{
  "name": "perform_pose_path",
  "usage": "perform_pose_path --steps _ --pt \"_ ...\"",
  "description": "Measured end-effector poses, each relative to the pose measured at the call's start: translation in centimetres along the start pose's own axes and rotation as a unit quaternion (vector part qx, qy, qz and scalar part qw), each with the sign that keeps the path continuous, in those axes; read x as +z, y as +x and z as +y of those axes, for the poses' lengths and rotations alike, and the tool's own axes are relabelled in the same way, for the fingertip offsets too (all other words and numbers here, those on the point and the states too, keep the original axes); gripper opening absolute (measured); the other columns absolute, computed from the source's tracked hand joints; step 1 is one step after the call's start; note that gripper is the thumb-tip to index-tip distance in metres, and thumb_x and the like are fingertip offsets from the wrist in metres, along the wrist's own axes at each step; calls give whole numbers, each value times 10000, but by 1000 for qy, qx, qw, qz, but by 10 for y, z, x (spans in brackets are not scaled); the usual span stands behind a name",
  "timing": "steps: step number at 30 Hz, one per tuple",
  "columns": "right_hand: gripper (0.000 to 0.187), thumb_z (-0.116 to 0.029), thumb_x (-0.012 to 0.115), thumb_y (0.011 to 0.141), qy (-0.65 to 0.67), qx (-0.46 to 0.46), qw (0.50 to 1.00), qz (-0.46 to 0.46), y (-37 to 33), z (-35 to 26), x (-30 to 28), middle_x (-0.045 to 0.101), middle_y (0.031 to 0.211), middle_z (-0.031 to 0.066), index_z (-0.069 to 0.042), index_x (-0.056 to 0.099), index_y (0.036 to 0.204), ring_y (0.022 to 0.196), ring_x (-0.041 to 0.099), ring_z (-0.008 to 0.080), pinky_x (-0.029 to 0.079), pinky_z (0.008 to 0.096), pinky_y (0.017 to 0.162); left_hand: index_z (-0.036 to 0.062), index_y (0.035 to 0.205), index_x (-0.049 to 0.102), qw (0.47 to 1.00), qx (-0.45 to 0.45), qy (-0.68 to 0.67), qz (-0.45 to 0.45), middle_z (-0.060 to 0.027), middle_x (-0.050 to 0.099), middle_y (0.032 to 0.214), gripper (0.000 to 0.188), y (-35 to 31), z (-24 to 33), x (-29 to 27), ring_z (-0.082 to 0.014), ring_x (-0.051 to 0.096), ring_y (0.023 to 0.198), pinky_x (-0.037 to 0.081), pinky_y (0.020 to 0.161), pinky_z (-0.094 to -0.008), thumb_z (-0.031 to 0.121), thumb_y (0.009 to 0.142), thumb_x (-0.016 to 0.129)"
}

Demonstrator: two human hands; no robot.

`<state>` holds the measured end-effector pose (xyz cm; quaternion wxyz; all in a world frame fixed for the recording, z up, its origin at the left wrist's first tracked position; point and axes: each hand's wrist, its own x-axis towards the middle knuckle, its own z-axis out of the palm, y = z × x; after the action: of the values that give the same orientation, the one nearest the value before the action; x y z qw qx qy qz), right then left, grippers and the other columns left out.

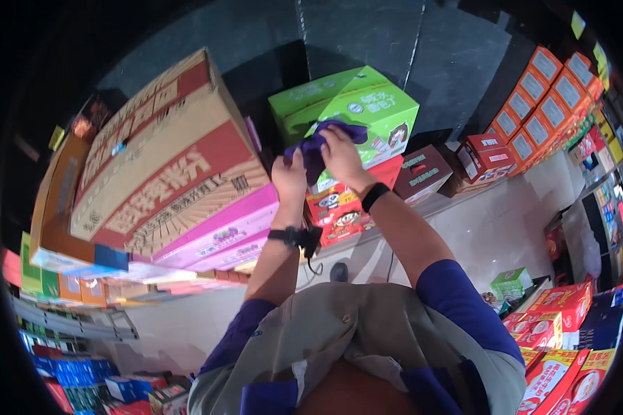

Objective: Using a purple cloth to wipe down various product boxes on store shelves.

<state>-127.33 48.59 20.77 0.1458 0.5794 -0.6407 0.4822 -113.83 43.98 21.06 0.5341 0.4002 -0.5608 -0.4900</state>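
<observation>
A crumpled dark purple cloth (314,160) lies against the front and top edge of a bright green carton (387,107). My left hand (289,178) is closed at the cloth's left end, with its thumb pointing up. My right hand (342,160) is bent over the cloth's middle, its fingers curled into the fabric. Part of the cloth spreads out past the right fingertips over the green carton. Beneath that carton sits a red box (339,211) with cartoon pictures.
A big brown carton (166,152) rests on pink boxes (221,235) to my left. Rightward stand a dark maroon box (422,169), a red box (488,155) and stacked orange boxes (543,104). A dark wall (360,34) rises behind. Red packages (557,308) lie at the lower right.
</observation>
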Motion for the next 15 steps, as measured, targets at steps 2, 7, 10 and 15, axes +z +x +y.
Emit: perform_pose_path --steps 2,7,10,15 --pt "360 -72 580 846 10 0 998 -63 4 -3 0 571 1274 212 -22 584 1203 1162 547 391 438 448 1012 15 777 521 991 81 100 29 -23 523 636 311 7 -7 2 -110 524 542 450 506 -284 233 917 694" --pt "387 -91 591 816 -66 -15 992 -105 22 15 -12 577 1276 186 -48 583 1200 1188 539 368 390 449 1053 -23 1032 573 916 316 247 1 -235 610 922 324 24 6 37 -425 593 858 481 765 -487 174 812 706" --pt "307 -168 562 840 -101 20 989 -102 27 40 -27 608 1214 143 -101 601 1137 1208 540 317 356 473 1079 -37 1141 527 886 305 339 -89 -272 562 1024 411 25 16 64 -473 562 944 471 822 -514 121 787 665" --pt "289 -199 569 863 -159 117 980 37 24 116 -63 608 1183 141 -104 603 1134 1178 542 341 378 540 1042 107 1410 415 813 309 443 -216 -255 546 1211 644 16 16 114 -431 557 1078 469 939 -463 184 823 669"
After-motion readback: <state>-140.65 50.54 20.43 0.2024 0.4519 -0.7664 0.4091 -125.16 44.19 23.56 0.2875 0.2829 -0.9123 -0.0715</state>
